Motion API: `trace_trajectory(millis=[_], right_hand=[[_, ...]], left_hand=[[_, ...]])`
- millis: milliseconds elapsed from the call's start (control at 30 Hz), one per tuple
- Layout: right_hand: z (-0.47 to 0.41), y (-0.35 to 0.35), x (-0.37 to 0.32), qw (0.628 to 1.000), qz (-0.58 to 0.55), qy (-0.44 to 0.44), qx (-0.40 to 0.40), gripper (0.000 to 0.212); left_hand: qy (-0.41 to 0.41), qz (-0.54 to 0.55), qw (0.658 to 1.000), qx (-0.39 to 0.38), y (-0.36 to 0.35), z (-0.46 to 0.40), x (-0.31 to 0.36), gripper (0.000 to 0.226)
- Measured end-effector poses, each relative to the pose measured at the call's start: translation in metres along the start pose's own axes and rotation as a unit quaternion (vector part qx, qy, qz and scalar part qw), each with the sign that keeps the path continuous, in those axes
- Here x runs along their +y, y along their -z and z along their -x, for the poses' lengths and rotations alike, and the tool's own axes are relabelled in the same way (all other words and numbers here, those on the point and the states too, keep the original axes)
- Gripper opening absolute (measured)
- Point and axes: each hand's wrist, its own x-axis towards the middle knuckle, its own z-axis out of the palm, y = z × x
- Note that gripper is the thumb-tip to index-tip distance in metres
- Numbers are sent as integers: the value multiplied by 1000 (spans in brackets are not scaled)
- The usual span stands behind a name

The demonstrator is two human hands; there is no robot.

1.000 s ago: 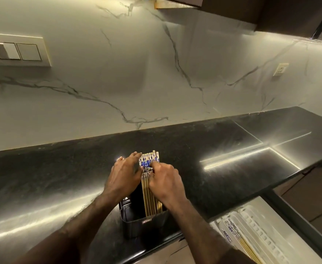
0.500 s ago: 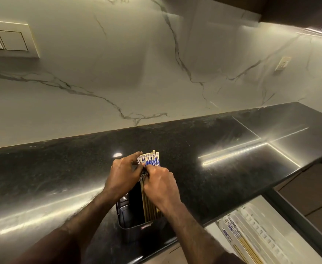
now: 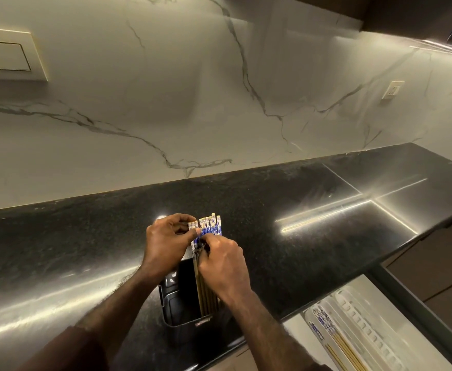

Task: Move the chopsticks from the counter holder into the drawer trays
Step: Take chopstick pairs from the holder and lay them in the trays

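A dark rectangular holder point(image 3: 178, 306) stands near the front edge of the black counter point(image 3: 286, 231). Several wooden chopsticks point(image 3: 211, 226) with blue-and-white patterned tops stand upright in it. My left hand point(image 3: 166, 243) pinches a couple of the leftmost chopsticks by their tops, a small gap apart from the others. My right hand point(image 3: 223, 266) grips the shafts of the bunch just below the patterned tops. At the lower right a white drawer tray point(image 3: 364, 314) lies in the open drawer, with a few chopsticks point(image 3: 334, 341) lying in its left slots.
A marble backsplash point(image 3: 219, 103) rises behind the counter, with a switch panel point(image 3: 8, 56) at upper left and a socket point(image 3: 393, 89) at right. The drawer's dark front rail point(image 3: 417, 301) juts out at lower right. Dark cabinets hang above.
My left hand has closed on the leftmost chopsticks and drawn them slightly away from the bunch. The right hand has shifted a little on the shafts. The view tilted slightly.
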Motion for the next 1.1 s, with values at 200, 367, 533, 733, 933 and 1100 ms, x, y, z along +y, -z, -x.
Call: trace_trajectory(millis=[200,367,533,733,933,1100], right_hand=[[-8,12,-9,996,-87,-26,20,24],[-16,32,-15,979,-199,-45,6,19],[-9,52,-12,958,-271,-66,-66,16],[15,97,21,925,-345,-65,-147,16],[63,154,73,909,-384,-84,-139,20],[121,209,120,919,-361,-118,-108,14]], left_hand=[[-36,31,999,-1,9,2,21,29],[-91,49,995,-11,27,-3,62,32],[-138,58,988,-30,38,-6,109,30],[-174,93,979,-43,26,5,150,31],[-140,183,971,-68,-21,37,178,28],[-134,214,965,-77,-81,81,209,27]])
